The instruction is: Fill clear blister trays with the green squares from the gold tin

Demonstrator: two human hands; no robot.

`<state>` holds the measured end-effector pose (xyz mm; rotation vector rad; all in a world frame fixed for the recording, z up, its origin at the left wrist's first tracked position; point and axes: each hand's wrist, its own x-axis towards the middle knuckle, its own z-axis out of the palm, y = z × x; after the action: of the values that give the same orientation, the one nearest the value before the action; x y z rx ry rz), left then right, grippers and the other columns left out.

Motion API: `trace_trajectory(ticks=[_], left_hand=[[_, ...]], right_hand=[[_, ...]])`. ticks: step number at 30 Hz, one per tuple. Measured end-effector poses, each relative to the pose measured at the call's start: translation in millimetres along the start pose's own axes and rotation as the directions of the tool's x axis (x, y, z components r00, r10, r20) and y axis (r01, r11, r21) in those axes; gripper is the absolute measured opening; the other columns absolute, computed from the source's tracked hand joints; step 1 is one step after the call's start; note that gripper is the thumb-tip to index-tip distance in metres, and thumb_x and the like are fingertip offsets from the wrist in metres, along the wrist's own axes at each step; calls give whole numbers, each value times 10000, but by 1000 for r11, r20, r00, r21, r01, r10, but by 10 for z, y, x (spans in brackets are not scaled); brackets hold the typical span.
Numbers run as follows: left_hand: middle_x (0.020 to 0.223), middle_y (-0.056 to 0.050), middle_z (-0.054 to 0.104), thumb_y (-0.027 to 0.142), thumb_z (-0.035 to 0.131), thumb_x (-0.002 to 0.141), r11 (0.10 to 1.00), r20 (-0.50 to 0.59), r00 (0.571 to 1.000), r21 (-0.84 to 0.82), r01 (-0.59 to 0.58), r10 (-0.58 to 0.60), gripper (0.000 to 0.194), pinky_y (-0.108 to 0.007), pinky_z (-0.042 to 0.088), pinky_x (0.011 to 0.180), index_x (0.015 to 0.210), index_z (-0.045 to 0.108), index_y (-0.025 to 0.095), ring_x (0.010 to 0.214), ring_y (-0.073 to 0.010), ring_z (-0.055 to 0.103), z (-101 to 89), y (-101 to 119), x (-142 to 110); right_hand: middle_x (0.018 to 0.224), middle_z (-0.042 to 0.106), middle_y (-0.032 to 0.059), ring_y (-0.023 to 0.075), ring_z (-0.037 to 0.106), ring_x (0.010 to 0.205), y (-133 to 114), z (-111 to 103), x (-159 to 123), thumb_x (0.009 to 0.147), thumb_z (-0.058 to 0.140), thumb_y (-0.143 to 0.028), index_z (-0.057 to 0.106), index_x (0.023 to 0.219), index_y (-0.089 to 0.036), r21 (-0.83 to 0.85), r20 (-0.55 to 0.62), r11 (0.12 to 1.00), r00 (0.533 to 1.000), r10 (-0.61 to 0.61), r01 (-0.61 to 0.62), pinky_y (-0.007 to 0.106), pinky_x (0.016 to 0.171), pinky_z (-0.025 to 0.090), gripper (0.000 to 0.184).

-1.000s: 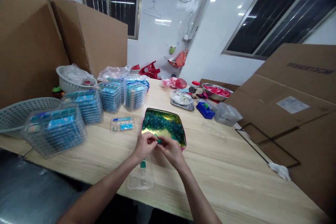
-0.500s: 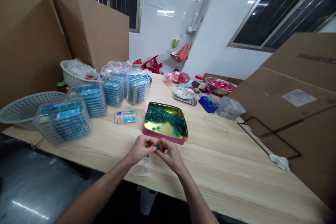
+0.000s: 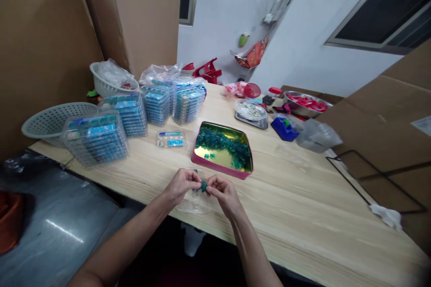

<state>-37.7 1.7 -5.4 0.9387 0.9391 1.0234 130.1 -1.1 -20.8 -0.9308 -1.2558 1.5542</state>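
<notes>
Between the fingertips of both hands is a small dark-green translucent piece (image 3: 204, 186). My left hand (image 3: 182, 184) pinches it from the left, and my right hand (image 3: 222, 190) grips it from the right. Beneath them a clear plastic tray (image 3: 191, 206) lies near the table's front edge, with green bits in it, partly covered by my hands. Just beyond stands a pink-rimmed tin (image 3: 222, 170) with a gold inside, holding many similar green pieces (image 3: 220, 141). A clear pack with a blue pen (image 3: 171, 139) lies to the left of the tin.
Stacks of filled clear packs (image 3: 96, 139) stand at the left beside a grey-green basket (image 3: 55, 119). Further back right are a plate on a metal tray (image 3: 251, 114), a blue tape dispenser (image 3: 284, 129), clear containers (image 3: 318, 134) and a steel bowl (image 3: 306, 105). A cardboard box (image 3: 390, 121) borders the right.
The camera view has turned, so the scene sits further right and higher. My hands have spread slightly apart, and the green piece between the fingertips shows more fully.
</notes>
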Motion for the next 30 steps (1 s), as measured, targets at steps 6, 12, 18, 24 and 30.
trace_trajectory(ticks=[6,12,18,24,30], left_hand=[[566,37,544,108,588,594,920,-18,999,391,-18,27,147,-192,359,515,737,567,137,504,-80,485,-134,-170,-66],[575,26,491,22,499,661,717,-85,980,694,-71,178,156,-250,360,632,631,569,159,592,-122,481,-87,-296,-126],[828,-57,585,74,452,795,484,116,939,832,-270,325,194,-276,403,724,798,629,153,801,-176,549,-15,-322,-296],[795,-67,631,77,451,817,443,210,940,839,-315,269,231,-273,425,702,757,663,148,776,-182,587,-82,-340,-284],[782,-66,636,86,469,798,427,242,932,837,-341,271,215,-279,436,695,734,665,146,770,-185,596,-132,-370,-222]], right_hand=[[585,552,-30,99,502,510,123,53,-67,656,659,-215,548,682,-171,-187,5,976,993,115,-112,217,513,395,122],[559,528,-27,112,483,528,329,132,-44,635,476,-100,545,662,-175,-643,-46,766,999,-5,-26,210,518,346,105],[548,550,-21,113,477,528,243,245,-64,635,480,-76,581,641,-170,-816,-39,578,998,-52,-2,211,531,320,138],[582,620,3,123,537,536,60,10,3,700,499,-106,652,677,-156,-747,58,661,998,-40,70,197,516,365,163],[827,701,64,178,623,773,-418,-783,558,707,487,-43,696,841,-163,-947,-156,309,967,-201,-88,244,698,426,275]])
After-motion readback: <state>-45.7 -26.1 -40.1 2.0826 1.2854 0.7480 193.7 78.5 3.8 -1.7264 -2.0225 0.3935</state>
